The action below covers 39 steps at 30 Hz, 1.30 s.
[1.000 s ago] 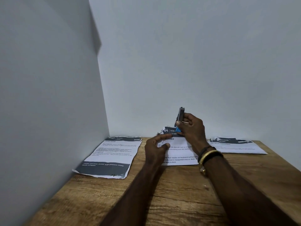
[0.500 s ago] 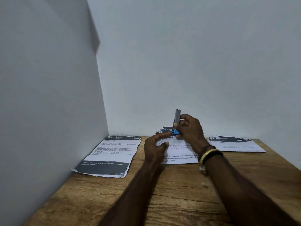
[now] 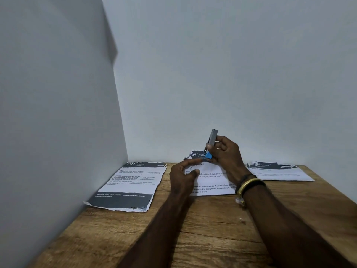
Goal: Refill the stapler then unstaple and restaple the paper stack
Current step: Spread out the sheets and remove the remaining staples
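The right hand (image 3: 225, 153) holds the stapler (image 3: 211, 141) tight, standing it almost straight up with its blue end touching the top of the middle paper stack (image 3: 210, 180). The left hand (image 3: 182, 176) rests on that stack, fingers loose, holding nothing. Two more stacks lie on the wooden surface (image 3: 202, 229)

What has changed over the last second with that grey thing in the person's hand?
The stapler in the right hand went from tilted to about upright and now leans slightly again, still over the middle paper's top edge. The left hand stayed pressing that paper down; the other papers have not moved.
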Tool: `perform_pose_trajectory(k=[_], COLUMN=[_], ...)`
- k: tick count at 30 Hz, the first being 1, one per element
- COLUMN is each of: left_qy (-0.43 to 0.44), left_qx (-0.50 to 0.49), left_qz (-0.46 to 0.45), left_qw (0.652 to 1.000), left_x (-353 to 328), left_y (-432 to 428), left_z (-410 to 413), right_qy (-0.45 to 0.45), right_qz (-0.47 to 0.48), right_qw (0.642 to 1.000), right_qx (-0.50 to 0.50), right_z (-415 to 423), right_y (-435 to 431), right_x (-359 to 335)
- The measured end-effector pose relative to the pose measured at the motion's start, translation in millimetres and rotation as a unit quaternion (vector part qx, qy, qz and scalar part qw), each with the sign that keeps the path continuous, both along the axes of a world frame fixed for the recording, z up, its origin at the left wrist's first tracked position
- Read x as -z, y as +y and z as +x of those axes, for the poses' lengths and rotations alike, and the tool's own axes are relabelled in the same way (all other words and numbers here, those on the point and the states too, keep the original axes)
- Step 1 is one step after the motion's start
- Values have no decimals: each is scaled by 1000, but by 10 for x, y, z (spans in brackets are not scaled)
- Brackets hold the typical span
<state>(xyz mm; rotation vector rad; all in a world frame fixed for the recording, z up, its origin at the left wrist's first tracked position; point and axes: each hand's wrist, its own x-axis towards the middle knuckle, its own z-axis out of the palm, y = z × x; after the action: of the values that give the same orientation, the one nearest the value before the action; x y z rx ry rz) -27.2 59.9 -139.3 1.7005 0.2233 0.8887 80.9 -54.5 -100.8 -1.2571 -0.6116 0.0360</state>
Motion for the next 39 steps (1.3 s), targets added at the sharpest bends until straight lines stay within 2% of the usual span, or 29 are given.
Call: perform_pose_trajectory(k=[7,18,26,34,39], left_qy=[-16,-27,-43,-37,-43], left_qx=[23,26,9,-6,-4], left_qz=[-10,26,41,33,40], left_qw=[1000,999,998,999,998], left_x=[-8,-18,-18,-29,-28], left_y=[-7,-38,-38,-28,-40], left_z=[-12,-34,-16,-27,-41], right_qy=[-21,-64,-61,-65,-80], right_qz=[25,-61,-51,-80,-80], right_qw=[999,996,997,994,994], right_qx=[37,15,23,-42,0], right_z=[0,-79,-75,-90,-79], right_y=[4,-31,-106,-166,-151], right_x=[-28,-140,-184,-233,-234])
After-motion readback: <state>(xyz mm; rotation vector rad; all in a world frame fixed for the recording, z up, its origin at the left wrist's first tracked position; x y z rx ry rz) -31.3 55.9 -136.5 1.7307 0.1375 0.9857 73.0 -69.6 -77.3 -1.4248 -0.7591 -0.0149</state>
